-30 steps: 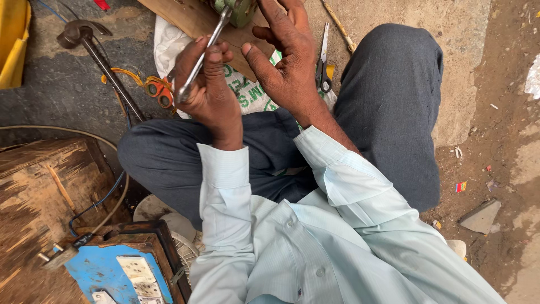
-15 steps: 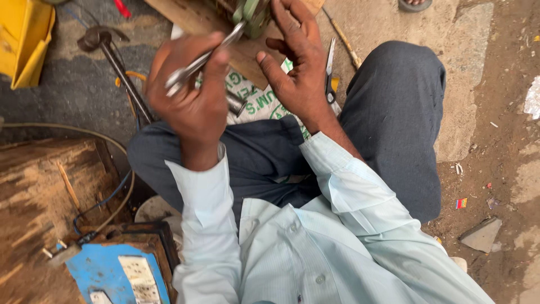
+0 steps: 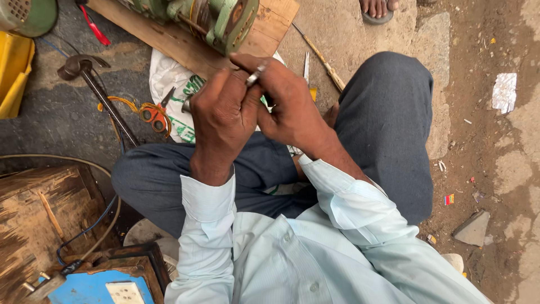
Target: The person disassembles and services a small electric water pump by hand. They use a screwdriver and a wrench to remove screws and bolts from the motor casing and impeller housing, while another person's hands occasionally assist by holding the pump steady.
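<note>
1. The left hand (image 3: 225, 115) is closed in a fist around a slim shiny metal rod-like tool (image 3: 255, 75); only its bright tip is seen, above the knuckles.
2. The right hand (image 3: 287, 107) is curled against the left, fingers bent over the same tool; whether it grips or only steadies it cannot be told.
3. The tool is held above the lap, just in front of the green motor-like machine (image 3: 216, 17) mounted on a wooden board (image 3: 275, 25).
4. Step in hand, judged: the small tool is being adjusted or fitted between both hands, close to the machine.
5. The next move is judged to call for a firm left-hand hold and fine fingertip work by the right, with the tip kept in sight.
6. Noted nearby on the ground: orange-handled scissors (image 3: 153, 114), a dark steel hammer (image 3: 84, 67), a white printed sack (image 3: 169, 84).
</note>
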